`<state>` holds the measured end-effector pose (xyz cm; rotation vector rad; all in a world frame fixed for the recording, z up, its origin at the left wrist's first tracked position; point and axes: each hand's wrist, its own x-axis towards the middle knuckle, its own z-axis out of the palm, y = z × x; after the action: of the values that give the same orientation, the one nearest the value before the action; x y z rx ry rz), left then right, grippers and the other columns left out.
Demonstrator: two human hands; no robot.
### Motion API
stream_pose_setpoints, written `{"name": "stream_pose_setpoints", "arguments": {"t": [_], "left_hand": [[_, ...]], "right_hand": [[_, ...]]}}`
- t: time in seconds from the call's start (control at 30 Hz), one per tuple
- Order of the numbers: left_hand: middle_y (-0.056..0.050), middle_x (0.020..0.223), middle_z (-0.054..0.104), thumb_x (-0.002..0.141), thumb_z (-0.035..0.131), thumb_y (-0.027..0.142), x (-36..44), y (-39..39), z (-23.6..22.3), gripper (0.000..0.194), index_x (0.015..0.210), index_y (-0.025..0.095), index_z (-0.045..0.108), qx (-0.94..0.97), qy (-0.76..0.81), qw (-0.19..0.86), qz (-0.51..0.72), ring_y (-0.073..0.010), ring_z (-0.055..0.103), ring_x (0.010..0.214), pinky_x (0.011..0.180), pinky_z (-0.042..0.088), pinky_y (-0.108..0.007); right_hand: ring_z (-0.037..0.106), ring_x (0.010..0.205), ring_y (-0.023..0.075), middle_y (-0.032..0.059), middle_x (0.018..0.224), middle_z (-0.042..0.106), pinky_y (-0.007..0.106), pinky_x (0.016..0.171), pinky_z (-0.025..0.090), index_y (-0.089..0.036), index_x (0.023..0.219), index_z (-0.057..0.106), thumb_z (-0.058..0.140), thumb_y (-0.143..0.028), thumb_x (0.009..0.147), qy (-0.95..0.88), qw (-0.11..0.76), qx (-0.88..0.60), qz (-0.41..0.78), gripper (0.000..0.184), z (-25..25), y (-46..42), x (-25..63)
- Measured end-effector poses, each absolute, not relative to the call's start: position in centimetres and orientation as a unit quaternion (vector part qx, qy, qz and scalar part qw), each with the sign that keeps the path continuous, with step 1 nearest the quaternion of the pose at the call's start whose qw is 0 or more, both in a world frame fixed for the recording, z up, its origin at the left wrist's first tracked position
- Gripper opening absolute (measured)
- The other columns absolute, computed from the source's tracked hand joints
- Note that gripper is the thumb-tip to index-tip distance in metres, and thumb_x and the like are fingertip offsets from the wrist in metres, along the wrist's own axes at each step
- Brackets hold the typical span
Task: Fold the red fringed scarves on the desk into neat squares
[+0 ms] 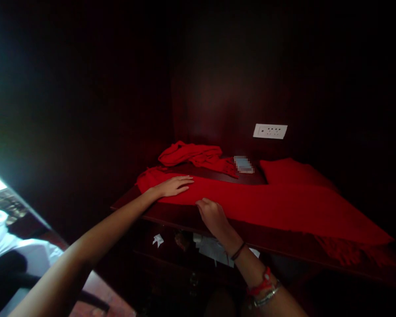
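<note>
A long red scarf [260, 200] lies spread along a dark wooden shelf, its fringe hanging at the right end. Flat on the scarf's left part rests my left hand [175, 186], fingers stretched out. My right hand [213, 215] is closed, with fingertips pinched at the scarf's near edge; the fingers partly hide the grip. Behind the left hand, a second red cloth with fringe [194, 154] lies bunched up. More red cloth [295, 171] shows behind the scarf on the right.
A blurred pale rectangular object [243, 164] lies near the back wall, below a white socket plate [269, 131]. Under the shelf are papers [214, 251] and a white scrap [158, 240]. At the lower left are white cloth [16, 242] and a bright opening.
</note>
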<state>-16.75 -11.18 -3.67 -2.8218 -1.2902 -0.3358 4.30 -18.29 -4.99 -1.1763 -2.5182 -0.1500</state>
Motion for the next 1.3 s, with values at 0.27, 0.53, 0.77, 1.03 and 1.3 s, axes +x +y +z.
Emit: {"name": "stream_pose_setpoints", "arguments": {"t": [0.27,0.53,0.77,1.03,1.3], "left_hand": [[-0.006,0.119,0.046,0.086,0.029,0.033,-17.0,-11.5,-3.0,0.037,0.113,0.017,0.048,-0.912,-0.403,0.014,-0.077,-0.0143,0.039,0.111,0.096,0.025,-0.025],[-0.010,0.104,0.055,0.076,0.045,0.032,-15.3,-5.2,-2.2,0.036,0.105,0.012,0.053,-0.844,-0.532,-0.047,-0.059,-0.0191,0.050,0.093,0.080,0.035,-0.025],[-0.001,0.080,0.061,0.073,0.045,0.039,-14.2,-4.0,-1.7,0.030,0.083,0.016,0.060,-0.857,-0.502,-0.105,-0.060,-0.0124,0.052,0.072,0.061,0.036,-0.017],[-0.002,0.084,0.060,0.068,0.051,0.036,-9.3,-2.8,-2.4,0.030,0.089,0.015,0.059,-0.880,-0.451,-0.127,-0.074,-0.0126,0.051,0.072,0.064,0.034,-0.018],[-0.003,0.078,0.061,0.066,0.050,0.023,-5.2,-1.8,-2.6,0.025,0.085,0.012,0.060,-0.872,-0.450,-0.169,-0.093,-0.0114,0.049,0.066,0.058,0.034,-0.017]], "right_hand": [[0.050,0.078,0.0165,0.0042,0.079,0.057,0.028,0.070,0.035,-0.016,0.080,0.055,0.041,-0.012,0.079,-0.908,0.169,-0.357,-0.139,0.015,-4.5,-18.5,3.9],[0.047,0.076,0.0182,0.0059,0.079,0.054,0.031,0.067,0.036,-0.015,0.079,0.054,0.044,-0.011,0.078,-0.896,0.160,-0.368,-0.190,0.011,-3.8,-19.0,3.2],[0.049,0.076,0.0188,0.0075,0.083,0.054,0.030,0.062,0.040,-0.014,0.086,0.054,0.044,-0.009,0.077,-0.860,0.138,-0.462,-0.167,0.015,-4.2,-19.8,4.0],[0.051,0.077,0.0201,0.0096,0.081,0.056,0.030,0.061,0.041,-0.012,0.081,0.058,0.044,-0.010,0.077,-0.812,0.092,-0.552,-0.163,0.015,-3.6,-20.9,9.3],[0.051,0.075,0.0190,0.0076,0.079,0.056,0.029,0.060,0.041,-0.014,0.080,0.057,0.046,-0.012,0.077,-0.844,0.087,-0.501,-0.172,0.011,-3.7,-20.6,10.2]]}}
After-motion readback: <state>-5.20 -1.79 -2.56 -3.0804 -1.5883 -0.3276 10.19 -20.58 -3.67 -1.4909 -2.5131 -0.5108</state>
